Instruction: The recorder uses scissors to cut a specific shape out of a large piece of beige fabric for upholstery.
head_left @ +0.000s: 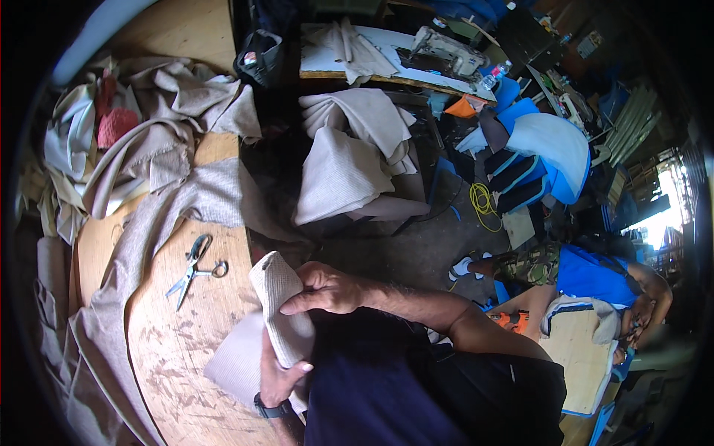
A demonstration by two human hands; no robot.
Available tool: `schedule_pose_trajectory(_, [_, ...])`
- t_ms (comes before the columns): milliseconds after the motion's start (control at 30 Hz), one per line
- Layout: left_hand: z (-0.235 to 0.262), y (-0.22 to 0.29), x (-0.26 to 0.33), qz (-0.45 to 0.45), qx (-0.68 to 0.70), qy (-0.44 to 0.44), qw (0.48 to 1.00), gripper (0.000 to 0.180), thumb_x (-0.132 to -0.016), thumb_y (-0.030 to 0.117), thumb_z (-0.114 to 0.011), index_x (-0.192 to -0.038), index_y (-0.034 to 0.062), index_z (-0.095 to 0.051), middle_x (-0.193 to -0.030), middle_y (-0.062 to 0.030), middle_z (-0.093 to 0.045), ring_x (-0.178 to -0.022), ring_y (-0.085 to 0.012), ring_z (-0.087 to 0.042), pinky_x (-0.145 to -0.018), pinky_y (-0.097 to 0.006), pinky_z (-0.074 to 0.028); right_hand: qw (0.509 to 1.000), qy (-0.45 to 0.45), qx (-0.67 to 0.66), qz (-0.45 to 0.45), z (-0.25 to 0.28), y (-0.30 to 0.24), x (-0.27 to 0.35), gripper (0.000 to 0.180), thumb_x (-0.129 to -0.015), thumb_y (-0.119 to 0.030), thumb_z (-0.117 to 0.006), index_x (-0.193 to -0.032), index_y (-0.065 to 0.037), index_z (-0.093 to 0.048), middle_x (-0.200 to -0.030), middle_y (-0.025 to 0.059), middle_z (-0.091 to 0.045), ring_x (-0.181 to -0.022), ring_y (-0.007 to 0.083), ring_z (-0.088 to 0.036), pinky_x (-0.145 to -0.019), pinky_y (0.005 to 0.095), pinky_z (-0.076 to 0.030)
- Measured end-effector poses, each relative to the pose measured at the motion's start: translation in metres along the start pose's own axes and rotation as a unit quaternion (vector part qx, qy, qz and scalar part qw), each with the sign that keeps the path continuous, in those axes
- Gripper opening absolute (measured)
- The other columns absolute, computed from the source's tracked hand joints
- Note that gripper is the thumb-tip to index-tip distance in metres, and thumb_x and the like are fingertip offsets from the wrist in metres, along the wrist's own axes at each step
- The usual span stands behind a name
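A piece of beige ribbed fabric (281,297) is held folded between my two hands, close to my body. My right hand (327,288) grips its upper part, thumb pressed on the near side. Lower down, my left hand (279,380), with a watch at the wrist, closes around the bottom of the fold, its thumb showing and its fingers partly hidden by the cloth. Loose fabric (238,358) spreads from beneath the hands over the wooden table (171,327). Open scissors (195,272) lie on the tabletop beyond the cloth, apart from both hands.
More beige cloth (175,204) drapes across the table, with a heap beside a red piece (117,128). Farther off, fabric (346,175) covers a low support before a sewing machine (448,53). A yellow cord (483,204) coils on the floor. Another person (595,275) works at right.
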State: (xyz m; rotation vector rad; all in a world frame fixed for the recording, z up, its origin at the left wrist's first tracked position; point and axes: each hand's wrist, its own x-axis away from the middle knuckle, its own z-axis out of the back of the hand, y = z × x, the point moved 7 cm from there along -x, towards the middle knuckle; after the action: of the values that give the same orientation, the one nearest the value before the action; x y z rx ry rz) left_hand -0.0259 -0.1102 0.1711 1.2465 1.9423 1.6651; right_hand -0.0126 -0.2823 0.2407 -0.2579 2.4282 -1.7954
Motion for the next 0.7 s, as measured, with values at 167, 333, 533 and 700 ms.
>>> schedule_pose_trajectory(167, [-0.040,-0.001,-0.056,0.012,-0.089,-0.074,0.993,0.105,-0.065,0.039,-0.092,-0.141,-0.0032,-0.033,-0.128,-0.0158,-0.051,-0.116,-0.0245,-0.052,-0.098,-0.039,-0.045,0.995,-0.048,0.013,0.083,0.032,-0.038,0.026,0.021,-0.094,-0.015,-0.067,-0.105,0.002,-0.067,-0.105,0.0075,-0.068,-0.100,0.0147,-0.060,-0.090,0.0324,-0.046])
schedule_pose_trajectory(333, [-0.077,-0.016,-0.127,0.092,-0.156,0.007,0.983,0.033,-0.086,0.027,-0.077,-0.096,-0.0029,-0.067,-0.079,-0.0035,-0.067,-0.075,-0.0139,-0.061,-0.070,-0.030,-0.050,0.994,0.111,0.008,-0.015,0.198,0.017,0.043,0.023,-0.096,-0.025,-0.064,-0.103,-0.004,-0.068,-0.088,0.0041,-0.069,-0.085,0.0153,-0.064,-0.079,0.0310,-0.051])
schedule_pose_trajectory(533, [-0.058,0.008,-0.178,-0.016,0.015,0.409,0.912,0.062,-0.088,0.032,-0.073,-0.132,-0.0051,-0.049,-0.120,-0.0157,-0.059,-0.108,-0.0246,-0.056,-0.098,-0.038,-0.044,0.798,0.560,-0.144,-0.170,0.442,0.188,0.157,0.030,-0.095,-0.029,-0.063,-0.109,-0.002,-0.061,-0.096,0.0092,-0.065,-0.075,0.0179,-0.066,-0.060,0.0334,-0.057])
schedule_pose_trajectory(700, [-0.052,0.042,-0.181,-0.134,0.024,0.413,0.900,0.045,-0.095,0.026,-0.064,-0.129,-0.0018,-0.053,-0.122,-0.0178,-0.059,-0.109,-0.0246,-0.058,-0.092,-0.041,-0.049,0.735,0.599,-0.222,-0.227,0.549,0.284,0.199,0.039,-0.091,-0.029,-0.068,-0.119,-0.004,-0.057,-0.106,0.0156,-0.061,-0.077,0.0289,-0.066,-0.064,0.0396,-0.059])
